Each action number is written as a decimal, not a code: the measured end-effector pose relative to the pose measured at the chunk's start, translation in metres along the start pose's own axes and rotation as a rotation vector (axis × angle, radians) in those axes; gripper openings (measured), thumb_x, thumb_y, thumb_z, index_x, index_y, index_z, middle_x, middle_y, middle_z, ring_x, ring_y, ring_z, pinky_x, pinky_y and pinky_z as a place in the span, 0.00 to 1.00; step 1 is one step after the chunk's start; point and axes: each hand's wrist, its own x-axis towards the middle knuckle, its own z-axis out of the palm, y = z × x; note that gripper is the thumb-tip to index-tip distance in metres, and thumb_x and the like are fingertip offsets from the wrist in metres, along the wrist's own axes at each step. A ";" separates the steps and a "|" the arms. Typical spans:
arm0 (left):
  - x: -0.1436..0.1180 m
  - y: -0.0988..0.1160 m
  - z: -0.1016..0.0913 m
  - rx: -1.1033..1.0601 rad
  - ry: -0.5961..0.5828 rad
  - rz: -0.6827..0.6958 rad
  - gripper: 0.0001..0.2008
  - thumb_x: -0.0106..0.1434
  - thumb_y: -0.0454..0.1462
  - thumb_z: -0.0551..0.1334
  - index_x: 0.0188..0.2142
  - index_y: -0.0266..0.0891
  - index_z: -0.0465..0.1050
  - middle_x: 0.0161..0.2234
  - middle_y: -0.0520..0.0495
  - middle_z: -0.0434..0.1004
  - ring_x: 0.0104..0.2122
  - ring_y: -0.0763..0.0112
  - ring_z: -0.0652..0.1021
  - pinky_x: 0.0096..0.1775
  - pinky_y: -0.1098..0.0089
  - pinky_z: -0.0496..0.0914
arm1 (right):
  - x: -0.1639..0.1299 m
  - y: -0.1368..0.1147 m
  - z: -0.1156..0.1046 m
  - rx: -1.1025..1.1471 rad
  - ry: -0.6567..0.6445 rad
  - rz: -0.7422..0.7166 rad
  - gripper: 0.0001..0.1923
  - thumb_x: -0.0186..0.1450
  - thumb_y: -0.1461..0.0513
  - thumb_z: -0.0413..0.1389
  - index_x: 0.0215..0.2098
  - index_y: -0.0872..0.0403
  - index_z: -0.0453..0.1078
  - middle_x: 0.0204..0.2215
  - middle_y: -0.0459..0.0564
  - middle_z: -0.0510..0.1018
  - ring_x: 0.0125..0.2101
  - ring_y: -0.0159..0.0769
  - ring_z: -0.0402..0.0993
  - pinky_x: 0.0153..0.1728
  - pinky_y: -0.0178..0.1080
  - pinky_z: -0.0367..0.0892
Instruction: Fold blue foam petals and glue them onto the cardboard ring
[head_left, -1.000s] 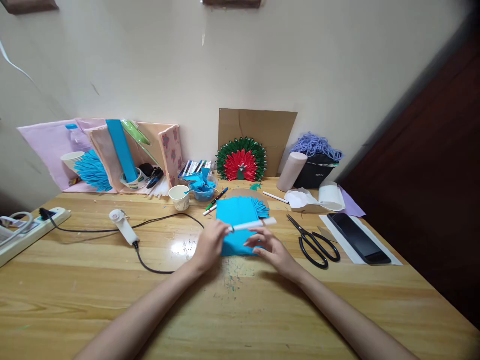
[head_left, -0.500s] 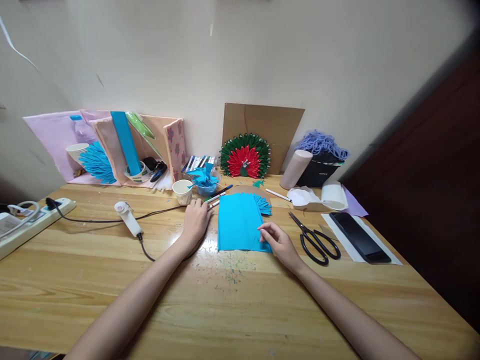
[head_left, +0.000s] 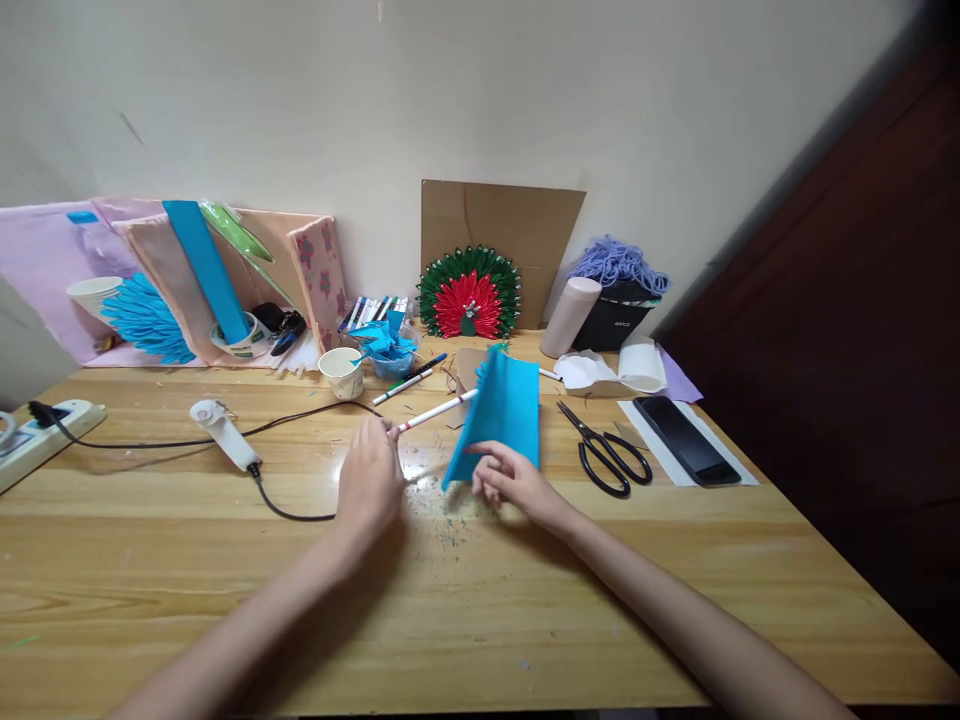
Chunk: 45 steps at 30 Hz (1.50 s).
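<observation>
Gripping white marker [head_left: 439, 410], left hand [head_left: 370, 476], frame centre; right hand [head_left: 516, 484] half-curled at blue paper [head_left: 519, 405], hold unclear. Paper's left side raised; fold looks incomplete.

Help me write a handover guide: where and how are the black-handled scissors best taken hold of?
Likely by the black handle loops, coming from the near right: the scissors lie with the loops at the near right and the blades pointing away to the far left.
</observation>
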 end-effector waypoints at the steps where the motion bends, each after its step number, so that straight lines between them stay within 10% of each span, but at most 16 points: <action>1: -0.003 0.005 -0.001 -0.030 0.010 0.017 0.10 0.67 0.37 0.44 0.35 0.38 0.61 0.32 0.43 0.67 0.33 0.61 0.70 0.32 0.65 0.62 | 0.002 0.003 0.003 0.021 -0.019 0.012 0.20 0.59 0.52 0.56 0.43 0.55 0.61 0.27 0.45 0.72 0.22 0.27 0.65 0.21 0.31 0.62; 10: 0.001 0.023 0.006 -0.321 -0.027 0.042 0.11 0.68 0.40 0.43 0.35 0.39 0.60 0.31 0.47 0.67 0.31 0.66 0.70 0.31 0.67 0.64 | 0.011 0.009 -0.011 0.019 -0.083 -0.024 0.26 0.55 0.52 0.60 0.48 0.54 0.61 0.28 0.45 0.70 0.21 0.27 0.66 0.20 0.32 0.63; 16: -0.011 0.046 0.036 -0.265 -0.273 0.341 0.11 0.66 0.40 0.48 0.35 0.37 0.64 0.32 0.46 0.69 0.32 0.66 0.70 0.32 0.67 0.64 | 0.005 0.002 -0.016 0.169 0.143 -0.156 0.15 0.61 0.51 0.52 0.38 0.54 0.66 0.16 0.37 0.58 0.14 0.22 0.48 0.14 0.29 0.44; 21: -0.018 0.057 0.028 -0.257 -0.423 0.541 0.14 0.67 0.40 0.46 0.32 0.37 0.67 0.31 0.46 0.70 0.32 0.65 0.68 0.34 0.67 0.61 | -0.013 -0.021 -0.030 0.091 -0.045 -0.060 0.11 0.62 0.58 0.51 0.39 0.55 0.67 0.13 0.37 0.58 0.13 0.24 0.49 0.14 0.30 0.42; 27: 0.003 0.070 -0.001 -0.627 -0.896 0.325 0.16 0.65 0.42 0.47 0.26 0.37 0.64 0.25 0.51 0.66 0.27 0.72 0.66 0.31 0.72 0.60 | -0.014 -0.032 -0.040 0.068 -0.156 -0.102 0.12 0.59 0.59 0.51 0.36 0.57 0.71 0.14 0.39 0.60 0.14 0.24 0.53 0.15 0.30 0.46; 32: 0.030 0.048 -0.002 -0.893 -1.131 0.213 0.18 0.60 0.47 0.54 0.22 0.36 0.64 0.22 0.53 0.62 0.24 0.76 0.63 0.30 0.74 0.59 | -0.019 -0.034 -0.076 0.039 0.033 -0.191 0.11 0.56 0.59 0.49 0.28 0.56 0.71 0.13 0.43 0.65 0.13 0.28 0.54 0.13 0.32 0.49; 34: 0.043 0.020 0.001 -0.939 -1.061 0.065 0.18 0.59 0.49 0.55 0.24 0.37 0.65 0.22 0.53 0.63 0.23 0.76 0.63 0.29 0.74 0.59 | -0.025 -0.040 -0.103 0.066 0.217 -0.297 0.13 0.58 0.56 0.45 0.30 0.53 0.69 0.13 0.42 0.61 0.12 0.27 0.51 0.14 0.32 0.48; 37: 0.064 -0.026 0.011 -0.623 -0.650 -0.070 0.19 0.58 0.50 0.54 0.24 0.36 0.68 0.22 0.49 0.67 0.24 0.71 0.66 0.29 0.71 0.61 | -0.025 -0.041 -0.130 0.025 0.589 -0.405 0.09 0.59 0.57 0.49 0.35 0.51 0.67 0.15 0.40 0.62 0.14 0.26 0.54 0.17 0.31 0.55; 41: 0.077 -0.048 0.034 0.015 -0.202 0.090 0.16 0.62 0.44 0.51 0.27 0.36 0.70 0.31 0.41 0.72 0.35 0.58 0.71 0.36 0.64 0.63 | -0.007 -0.020 -0.114 -0.334 0.569 -0.101 0.13 0.60 0.52 0.51 0.33 0.52 0.66 0.25 0.47 0.73 0.23 0.32 0.69 0.26 0.35 0.64; 45: 0.071 -0.025 0.046 0.196 0.048 0.172 0.15 0.62 0.39 0.51 0.41 0.29 0.68 0.38 0.34 0.68 0.41 0.51 0.68 0.40 0.56 0.65 | 0.007 -0.002 -0.084 -0.756 0.633 -0.033 0.10 0.56 0.54 0.56 0.28 0.51 0.61 0.22 0.44 0.71 0.24 0.35 0.68 0.26 0.36 0.59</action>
